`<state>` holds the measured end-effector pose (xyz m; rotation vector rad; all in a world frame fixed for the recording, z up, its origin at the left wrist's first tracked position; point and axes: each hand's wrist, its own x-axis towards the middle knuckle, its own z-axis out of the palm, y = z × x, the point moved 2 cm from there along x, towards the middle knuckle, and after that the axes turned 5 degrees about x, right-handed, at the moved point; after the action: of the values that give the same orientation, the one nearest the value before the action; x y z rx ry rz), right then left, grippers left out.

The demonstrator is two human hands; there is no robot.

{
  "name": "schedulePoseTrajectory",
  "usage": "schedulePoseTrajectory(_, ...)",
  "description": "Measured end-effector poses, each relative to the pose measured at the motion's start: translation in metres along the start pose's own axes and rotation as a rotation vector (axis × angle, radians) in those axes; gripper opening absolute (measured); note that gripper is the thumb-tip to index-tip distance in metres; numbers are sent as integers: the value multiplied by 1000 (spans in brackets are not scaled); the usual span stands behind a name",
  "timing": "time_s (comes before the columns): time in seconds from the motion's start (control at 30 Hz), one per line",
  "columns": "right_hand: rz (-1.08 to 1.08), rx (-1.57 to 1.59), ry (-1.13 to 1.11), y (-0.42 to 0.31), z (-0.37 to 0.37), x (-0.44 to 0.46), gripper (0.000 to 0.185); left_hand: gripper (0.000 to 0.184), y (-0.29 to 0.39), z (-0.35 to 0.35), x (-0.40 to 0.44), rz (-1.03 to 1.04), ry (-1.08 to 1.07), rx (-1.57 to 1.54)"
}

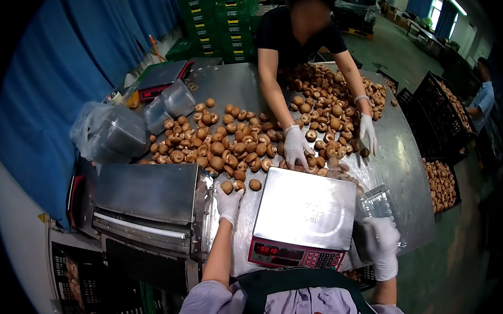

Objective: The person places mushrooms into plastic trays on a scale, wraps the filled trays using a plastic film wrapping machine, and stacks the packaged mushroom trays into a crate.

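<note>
My left hand (228, 205), in a white glove, reaches to the front edge of the mushroom pile. Its fingers are closed round a brown mushroom (226, 187), with a second mushroom (239, 185) at the fingertips. Another loose mushroom (255, 184) lies just to the right. My right hand (382, 242), also gloved, is smeared by motion over a clear plastic tray (381, 203) beside the scale; its fingers cannot be made out. Between my hands stands a digital scale (305, 208) with a bare steel plate and a red display reading about -0.010.
Opposite, a co-worker's gloved hands (297, 146) sort through the mushroom heap (323, 105). A steel machine (145, 194) stands at left, with bagged plastic trays (113, 130) and a second scale (162, 76) behind. Mushroom crates (442, 184) line the right side; green crates (221, 22) are stacked behind.
</note>
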<state>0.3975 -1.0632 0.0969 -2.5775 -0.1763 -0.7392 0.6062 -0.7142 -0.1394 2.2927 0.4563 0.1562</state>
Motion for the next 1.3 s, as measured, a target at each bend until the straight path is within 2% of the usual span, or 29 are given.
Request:
schedulePoseTrajectory(0.07, -126, 53, -201, -4, 42, -3, 13, 94, 1, 1, 4, 30, 35, 28)
schedulePoseTrajectory(0.13, -186, 41, -418, 8, 89, -21, 14, 93, 20, -8, -4, -174, -242, -571)
schedulePoseTrajectory(0.17, -209, -13, -502, 13, 104, -27, 15, 93, 20, -7, -2, -175, -244, -575)
schedulePoseTrajectory(0.23, -212, 16, -528, 9, 102, -8, 19, 95, 16, -4, 2, -294, -286, -788)
schedulePoseTrajectory(0.3, -122, 256, -466, 9, 98, 18, 24, 93, 8, -3, 6, -301, -296, -781)
schedulePoseTrajectory(0.37, -4, 334, -468, 11, 100, 54, 32, 91, 21, -12, 2, -460, -319, -922)
schedulePoseTrajectory(0.4, 18, 289, -519, 17, 110, 69, 36, 78, 27, -11, -1, -468, -320, -969)
schedulePoseTrajectory(0.43, 38, 309, -583, 20, 122, 91, 41, 78, 22, -5, 4, -477, -320, -974)
schedulePoseTrajectory(0.5, 41, 437, -699, 22, 154, 142, 59, 67, 12, 11, 17, -401, -586, -1380)
schedulePoseTrajectory(0.53, 166, 606, -758, 35, 208, 180, 68, 64, 22, 11, 20, -384, -661, -1456)
schedulePoseTrajectory(0.6, 367, 703, -825, 30, 251, 215, 67, 65, 35, 2, 19, -411, -619, -1502)
schedulePoseTrajectory(0.63, 300, 634, -761, 43, 291, 226, 69, 66, 36, 1, 22, -433, -585, -1543)
schedulePoseTrajectory(0.7, 257, 462, -804, 30, 316, 255, 77, 69, 27, 6, 29, -448, -587, -1576)
schedulePoseTrajectory(0.77, 145, 361, -688, 37, 369, 268, 80, 72, 25, 7, 36, -522, -687, -1723)
schedulePoseTrajectory(0.8, 139, 367, -696, 32, 383, 275, 80, 73, 32, 3, 37, -539, -681, -1693)
schedulePoseTrajectory(0.87, 320, 534, -824, 22, 411, 283, 84, 74, 27, 11, 47, -519, -730, -1730)
schedulePoseTrajectory(0.9, 319, 537, -834, 16, 417, 287, 84, 75, 27, 13, 49, -493, -793, -1766)
schedulePoseTrajectory(0.93, 300, 427, -886, 11, 422, 288, 84, 76, 29, 18, 54, -556, -817, -1831)
schedulePoseTrajectory(1.0, 241, 246, -928, 7, 428, 282, 83, 77, 31, 23, 59, -533, -818, -1844)
schedulePoseTrajectory(1.03, 240, 242, -937, 9, 429, 281, 83, 78, 35, 24, 61, -497, -826, -1853)
schedulePoseTrajectory(1.13, 96, 270, -963, 18, 424, 280, 74, 80, 43, 32, 66, -585, -765, -1878)
schedulePoseTrajectory(1.2, 102, 254, -959, 15, 414, 274, 73, 81, 40, 39, 70, -654, -778, -1917)
schedulePoseTrajectory(1.3, 101, 236, -941, 11, 396, 269, 75, 82, 47, 40, 69, -632, -765, -1882)
